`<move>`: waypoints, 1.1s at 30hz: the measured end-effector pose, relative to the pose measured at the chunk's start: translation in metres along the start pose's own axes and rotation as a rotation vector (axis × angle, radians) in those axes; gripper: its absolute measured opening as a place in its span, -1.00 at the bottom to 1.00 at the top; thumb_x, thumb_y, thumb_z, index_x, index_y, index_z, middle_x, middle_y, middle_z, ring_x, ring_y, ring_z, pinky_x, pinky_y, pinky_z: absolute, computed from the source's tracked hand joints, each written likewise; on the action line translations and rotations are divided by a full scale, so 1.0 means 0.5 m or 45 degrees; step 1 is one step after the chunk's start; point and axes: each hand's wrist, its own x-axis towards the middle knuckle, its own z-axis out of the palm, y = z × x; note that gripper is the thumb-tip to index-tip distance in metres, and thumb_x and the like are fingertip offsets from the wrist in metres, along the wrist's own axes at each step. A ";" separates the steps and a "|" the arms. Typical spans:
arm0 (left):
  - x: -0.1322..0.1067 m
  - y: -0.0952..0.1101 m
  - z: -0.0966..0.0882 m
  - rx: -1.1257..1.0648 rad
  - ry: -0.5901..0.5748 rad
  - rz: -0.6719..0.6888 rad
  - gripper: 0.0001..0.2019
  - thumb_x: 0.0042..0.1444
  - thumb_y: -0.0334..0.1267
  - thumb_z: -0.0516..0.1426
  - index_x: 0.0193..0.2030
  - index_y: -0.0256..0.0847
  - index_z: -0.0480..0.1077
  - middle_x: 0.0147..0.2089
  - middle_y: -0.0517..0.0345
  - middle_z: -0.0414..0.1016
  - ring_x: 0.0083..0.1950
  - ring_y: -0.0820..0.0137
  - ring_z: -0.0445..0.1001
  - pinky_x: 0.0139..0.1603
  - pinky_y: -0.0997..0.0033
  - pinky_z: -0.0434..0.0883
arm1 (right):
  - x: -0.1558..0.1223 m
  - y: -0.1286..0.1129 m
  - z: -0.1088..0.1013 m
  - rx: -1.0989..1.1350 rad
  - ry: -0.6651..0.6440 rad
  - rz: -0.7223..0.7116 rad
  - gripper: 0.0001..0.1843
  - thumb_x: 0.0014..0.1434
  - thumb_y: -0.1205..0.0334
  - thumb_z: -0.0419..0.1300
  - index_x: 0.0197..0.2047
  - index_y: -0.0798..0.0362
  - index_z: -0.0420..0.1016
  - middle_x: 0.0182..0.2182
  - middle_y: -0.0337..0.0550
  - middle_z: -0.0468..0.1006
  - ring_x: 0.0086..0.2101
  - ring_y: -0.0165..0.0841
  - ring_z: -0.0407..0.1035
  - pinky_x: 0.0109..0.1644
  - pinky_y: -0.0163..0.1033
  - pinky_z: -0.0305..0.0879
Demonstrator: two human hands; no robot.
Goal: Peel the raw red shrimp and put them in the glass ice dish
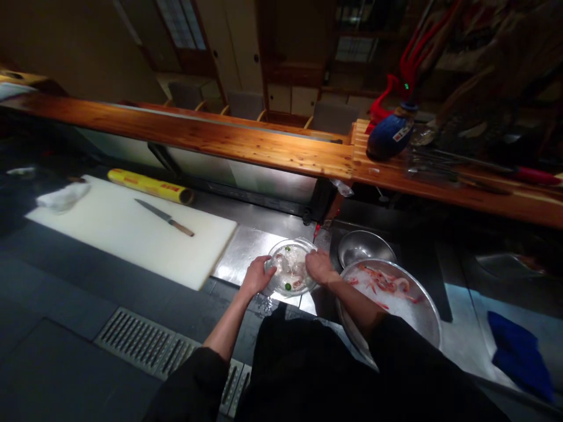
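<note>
A clear glass bowl (291, 252) with pale seafood, ice and small green bits stands on the steel counter (240, 252). My left hand (257, 275) grips its left rim, fingers curled over the edge. My right hand (319, 265) holds the right rim, fingers closed on it. Right of that hand, a large steel bowl (428, 310) holds ice and several pink shrimp (382, 284).
A smaller empty steel bowl (365, 247) sits behind the large one. To the left lie a white cutting board (132, 234) with a knife (165, 217), a yellow wrap box (149, 186) and a white cloth (64, 196). A blue cloth (521, 354) lies far right. A wooden bar counter (246, 143) runs behind.
</note>
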 end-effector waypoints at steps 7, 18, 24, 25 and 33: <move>0.053 0.014 0.022 -0.294 -0.183 0.152 -0.55 0.05 -0.43 0.09 0.13 -0.27 0.37 0.16 -0.08 0.44 0.16 0.21 0.41 0.23 0.15 0.33 | -0.030 0.034 -0.110 0.331 0.098 -0.144 -0.87 0.17 0.31 0.13 -0.32 0.13 0.50 -0.36 -0.06 0.59 -0.34 -0.31 0.43 -0.29 -0.29 0.23; 0.067 0.250 0.138 -0.832 -0.849 0.476 -0.74 0.14 -0.17 0.14 -0.10 -0.30 0.40 -0.13 -0.01 0.55 -0.09 0.27 0.51 -0.02 0.29 0.39 | -0.234 0.214 -0.171 1.431 0.250 -0.033 -0.73 0.01 0.06 0.28 -0.36 0.08 0.40 -0.48 -0.27 0.43 -0.46 -0.43 0.27 -0.37 -0.31 0.20; -0.037 0.345 0.279 0.143 -0.640 0.717 -0.85 0.20 -0.34 0.01 -0.19 -0.20 0.39 -0.23 0.07 0.56 -0.16 0.26 0.53 -0.06 0.28 0.36 | -0.410 0.340 -0.016 0.846 0.432 0.261 -0.91 0.13 0.33 0.12 -0.42 0.07 0.36 -0.45 -0.20 0.47 -0.40 -0.36 0.33 -0.23 -0.25 0.21; -0.048 0.353 0.301 0.299 -0.610 0.767 -0.83 0.19 -0.40 -0.02 -0.23 -0.21 0.39 -0.24 0.04 0.56 -0.14 0.23 0.52 0.00 0.23 0.34 | -0.426 0.350 0.014 0.796 0.422 0.304 -0.91 0.13 0.36 0.11 -0.41 0.07 0.36 -0.45 -0.18 0.48 -0.39 -0.35 0.33 -0.23 -0.25 0.20; -0.067 0.384 0.379 0.159 -0.722 0.842 -0.59 0.07 -0.40 0.09 0.10 -0.30 0.33 0.05 -0.14 0.46 0.13 0.15 0.38 0.23 0.13 0.24 | -0.457 0.360 0.055 1.177 0.495 0.262 -0.96 0.10 0.32 0.15 -0.38 0.06 0.39 -0.43 -0.22 0.49 -0.38 -0.36 0.35 -0.25 -0.28 0.23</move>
